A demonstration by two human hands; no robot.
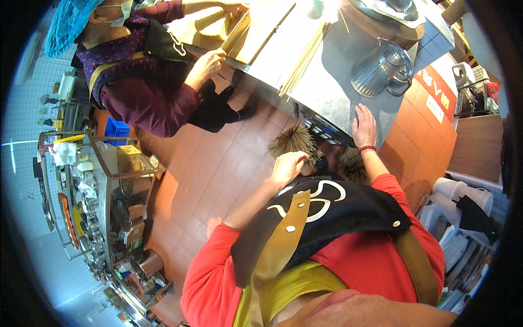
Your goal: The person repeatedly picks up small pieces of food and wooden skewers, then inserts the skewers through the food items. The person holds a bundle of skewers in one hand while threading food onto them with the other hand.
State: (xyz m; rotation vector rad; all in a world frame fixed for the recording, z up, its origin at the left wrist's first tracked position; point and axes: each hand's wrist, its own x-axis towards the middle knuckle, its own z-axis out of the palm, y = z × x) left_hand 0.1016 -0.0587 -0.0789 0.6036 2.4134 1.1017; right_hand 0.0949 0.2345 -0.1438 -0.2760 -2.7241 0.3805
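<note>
My left hand [289, 168] is curled closed, low in front of my black apron [354, 210]. Right by its fingertips is a round brown bristly tuft [294, 143]; whether the fingers grip it or something small is hidden. A second brown fuzzy shape [353, 163] sits lower, beside my right wrist. My right hand [364, 128] lies flat with fingers stretched out on the metal table edge [340, 109], holding nothing. Just beyond it stands a clear jug [373, 68] with a handle. To its left lies a bundle of long thin yellowish sticks [305, 57].
At far left a co-worker in a blue hair cover [71, 24] holds a broad knife [237, 34] over a board [261, 35]. A metal shelf rack [111, 177] with pots lines the left. White tubs [463, 193] stand at right, above tiled floor [218, 180].
</note>
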